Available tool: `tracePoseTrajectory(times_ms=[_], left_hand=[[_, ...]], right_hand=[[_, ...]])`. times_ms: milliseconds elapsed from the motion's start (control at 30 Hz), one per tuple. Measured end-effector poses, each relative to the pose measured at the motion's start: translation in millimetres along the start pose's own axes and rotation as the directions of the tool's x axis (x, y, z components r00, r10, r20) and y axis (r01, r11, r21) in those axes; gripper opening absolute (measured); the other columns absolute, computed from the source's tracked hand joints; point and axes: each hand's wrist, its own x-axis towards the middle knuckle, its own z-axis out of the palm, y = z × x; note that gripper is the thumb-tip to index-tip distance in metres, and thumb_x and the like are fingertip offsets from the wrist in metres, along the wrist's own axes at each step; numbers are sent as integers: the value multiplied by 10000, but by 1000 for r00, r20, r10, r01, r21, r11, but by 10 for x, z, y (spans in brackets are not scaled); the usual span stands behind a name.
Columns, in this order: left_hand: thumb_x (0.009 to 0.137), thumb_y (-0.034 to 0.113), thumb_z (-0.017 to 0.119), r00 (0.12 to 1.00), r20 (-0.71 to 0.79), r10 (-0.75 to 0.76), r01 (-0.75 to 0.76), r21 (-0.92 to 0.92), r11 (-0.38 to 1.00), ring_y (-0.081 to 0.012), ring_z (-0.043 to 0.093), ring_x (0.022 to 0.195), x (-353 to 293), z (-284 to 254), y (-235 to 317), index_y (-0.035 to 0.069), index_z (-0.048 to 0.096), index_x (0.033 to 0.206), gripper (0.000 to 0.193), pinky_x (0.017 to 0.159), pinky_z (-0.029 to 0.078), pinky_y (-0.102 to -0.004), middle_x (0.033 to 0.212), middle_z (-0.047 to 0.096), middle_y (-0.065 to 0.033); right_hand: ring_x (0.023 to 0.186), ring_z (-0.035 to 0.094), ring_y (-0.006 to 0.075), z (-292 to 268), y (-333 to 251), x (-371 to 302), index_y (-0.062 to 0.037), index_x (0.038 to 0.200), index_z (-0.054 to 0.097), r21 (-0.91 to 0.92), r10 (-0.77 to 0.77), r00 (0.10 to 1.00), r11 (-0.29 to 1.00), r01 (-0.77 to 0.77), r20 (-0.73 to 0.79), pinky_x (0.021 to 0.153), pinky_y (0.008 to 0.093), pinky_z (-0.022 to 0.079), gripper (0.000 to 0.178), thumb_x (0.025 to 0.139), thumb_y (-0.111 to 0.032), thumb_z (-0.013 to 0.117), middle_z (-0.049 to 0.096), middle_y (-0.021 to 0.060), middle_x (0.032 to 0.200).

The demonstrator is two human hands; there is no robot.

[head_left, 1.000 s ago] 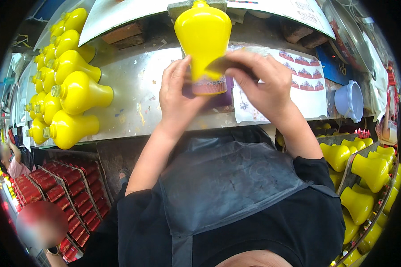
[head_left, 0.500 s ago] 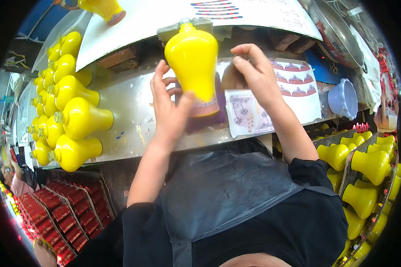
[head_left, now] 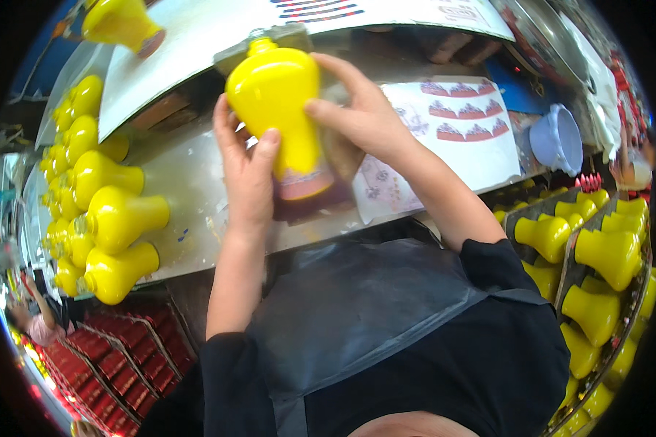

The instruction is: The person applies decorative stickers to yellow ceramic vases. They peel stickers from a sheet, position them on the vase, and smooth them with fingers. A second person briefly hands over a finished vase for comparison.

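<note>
A glossy yellow bottle (head_left: 273, 87) with a narrow neck lies tilted, its neck against a grey block (head_left: 290, 38) and its base toward me. Round the base runs a pinkish patterned band (head_left: 306, 182). My left hand (head_left: 246, 171) is closed on the bottle's left side, thumb on top near the narrow waist. On the other side my right hand (head_left: 364, 113) grips the broad shoulder, its fingertips at the upper edge and thumb against the side. Beside my right forearm lies a white sheet (head_left: 499, 156) of reddish-brown scalloped prints, with a smaller printed sheet (head_left: 386, 191) partly under the arm.
Several yellow bottles (head_left: 127, 218) lie stacked at the table's left. A white board (head_left: 197, 51) at the back carries dark striped strips and another yellow bottle (head_left: 124, 25). A pale blue bucket (head_left: 556, 142) stands right. Racks of yellow bottles (head_left: 594, 313) and red items (head_left: 113, 357) flank me.
My right hand has come in from the right and now touches the bottle's shoulder. My left hand stays on the bottle. The view has shifted, with the bottle now further left.
</note>
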Motion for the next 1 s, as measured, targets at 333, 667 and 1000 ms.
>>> tracePoseTrajectory(times_ms=[333,667,1000], left_hand=[[1100,335,467,998,-54,-8,2,-112,994,-239,503,1310,-176,-26,-93,75,257,1596,598,1107,400,-370,1487,429,-155],[1134,405,332,989,-145,32,-35,-18,999,-199,528,1238,-225,-4,-126,75,335,1548,530,1040,416,-344,1432,495,-120],[1100,465,397,905,-152,397,-350,262,899,-222,499,1240,-336,-10,61,67,388,1522,580,1074,388,-395,1449,493,-131]], right_hand=[[792,635,79,-901,246,-347,-35,1154,673,56,120,973,992,-111,-199,683,240,515,337,879,-76,482,712,51,932],[836,624,91,-1271,569,-1159,8,1100,728,-59,280,872,942,-330,-400,738,227,489,237,996,-188,647,709,44,936],[745,718,279,-1048,415,-1507,-2,1040,750,-391,120,942,888,-243,-313,704,333,548,175,932,-125,687,735,187,886]])
